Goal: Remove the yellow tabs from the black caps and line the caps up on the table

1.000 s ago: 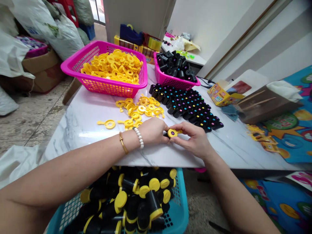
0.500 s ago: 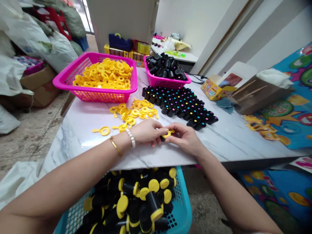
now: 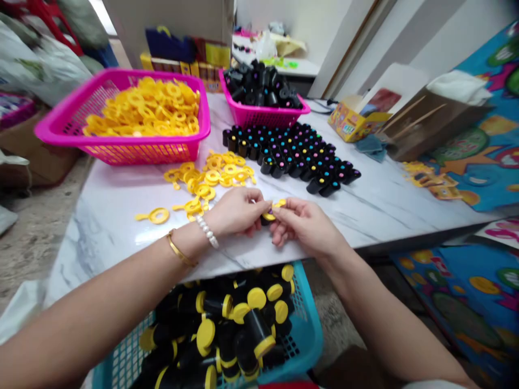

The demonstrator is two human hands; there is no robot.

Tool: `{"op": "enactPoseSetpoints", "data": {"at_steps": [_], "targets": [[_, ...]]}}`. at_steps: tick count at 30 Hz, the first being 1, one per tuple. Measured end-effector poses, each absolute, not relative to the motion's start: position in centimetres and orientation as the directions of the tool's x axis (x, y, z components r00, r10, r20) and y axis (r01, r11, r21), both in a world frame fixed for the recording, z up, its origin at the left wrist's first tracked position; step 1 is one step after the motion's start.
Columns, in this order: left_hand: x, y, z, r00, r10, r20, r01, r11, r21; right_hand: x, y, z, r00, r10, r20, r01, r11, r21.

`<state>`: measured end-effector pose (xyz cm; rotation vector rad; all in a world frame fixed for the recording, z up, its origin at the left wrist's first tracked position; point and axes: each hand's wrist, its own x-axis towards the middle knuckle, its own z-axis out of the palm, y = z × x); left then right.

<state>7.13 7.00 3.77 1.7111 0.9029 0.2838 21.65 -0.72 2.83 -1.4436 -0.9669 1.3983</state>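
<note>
Over the front of the marble-patterned table, my left hand (image 3: 239, 212) grips a small black plastic canister (image 3: 266, 220), mostly hidden by my fingers. A yellow ring cap with a tab (image 3: 269, 215) sits at the canister's top. My right hand (image 3: 302, 221) pinches this cap from the right, thumb and index finger on it, the other fingers curled below. Left of my hands lie loose yellow ring caps (image 3: 213, 177). Beyond them stand rows of black canisters (image 3: 290, 154) with coloured dots in their tops.
A pink basket (image 3: 121, 141) holds yellow caps; a smaller pink basket (image 3: 265, 116) holds black canisters. Below the table edge, a teal basket (image 3: 310, 324) is filled with yellow-capped canisters. A yellow box (image 3: 346, 121) and a brown paper bag (image 3: 430, 116) stand at right.
My right fingers have shifted over the cap, with the thumb now on its top and the other fingers lower. The whole view has shifted slightly; the canister stays between my hands.
</note>
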Motion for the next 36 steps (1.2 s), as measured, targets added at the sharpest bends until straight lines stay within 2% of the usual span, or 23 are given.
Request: {"op": "enactPoseSetpoints", "data": {"at_steps": [8,11,13,15,18,21,24,28,36], "targets": [[6.6,6.9,3.2,0.732,0.648,-0.210,0.421,-0.188,0.887,22.1,-1.1,2.0,0.013,0.958,-0.287,-0.061,-0.286,-0.956],[6.1,6.9,2.9,0.805,0.585,-0.094,0.370,-0.374,0.850,21.9,-1.2,1.5,0.058,0.980,-0.193,-0.069,-0.189,-0.980],[6.0,7.0,2.8,0.823,0.567,0.038,0.343,-0.549,0.762,21.8,-1.3,1.5,0.105,0.984,-0.143,-0.056,-0.137,-0.989],[6.0,7.0,2.7,0.818,0.564,0.114,0.343,-0.637,0.690,21.8,-1.5,1.6,0.131,0.982,-0.138,-0.036,-0.135,-0.990],[6.2,7.1,2.4,0.814,0.572,0.100,0.357,-0.628,0.691,22.5,-1.5,1.8,0.146,0.980,-0.138,-0.019,-0.137,-0.990],[6.4,7.2,2.1,0.823,0.564,0.071,0.349,-0.600,0.720,23.8,-0.9,1.9,0.096,0.987,-0.127,-0.098,-0.118,-0.988],[6.5,7.3,1.9,0.825,0.560,0.071,0.339,-0.592,0.731,24.8,0.3,2.2,-0.037,0.973,-0.229,-0.197,-0.232,-0.953],[6.5,7.3,1.7,0.831,0.552,0.066,0.331,-0.587,0.739,25.6,1.7,2.2,-0.186,0.927,-0.327,-0.185,-0.360,-0.915],[6.5,7.4,1.7,0.838,0.541,0.067,0.335,-0.608,0.719,27.1,1.4,1.1,-0.235,0.932,-0.274,-0.200,-0.322,-0.925]]}}
